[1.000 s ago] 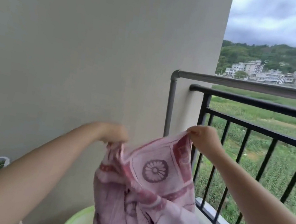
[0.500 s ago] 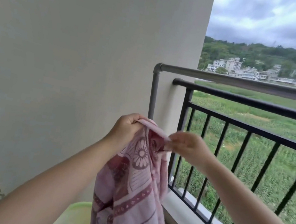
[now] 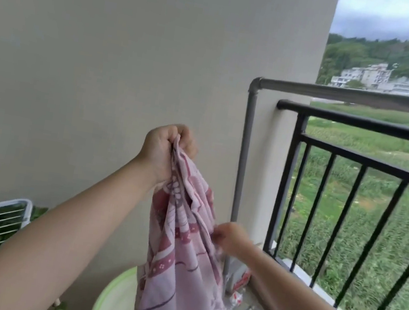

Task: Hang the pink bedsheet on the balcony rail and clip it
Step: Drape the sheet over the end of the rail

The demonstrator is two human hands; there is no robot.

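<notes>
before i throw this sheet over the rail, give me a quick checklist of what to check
1. Left hand grips the bunched top of the pink patterned bedsheet: ok.
2. Right hand pinches the sheet's edge lower down: ok.
3. Sheet spread open for draping: not ok, it hangs gathered in folds.
4. Grey metal pipe rail bare where visible: ok.
5. Black balcony railing also bare where visible: ok.
6. Clips within reach: cannot tell, none visible.
</notes>
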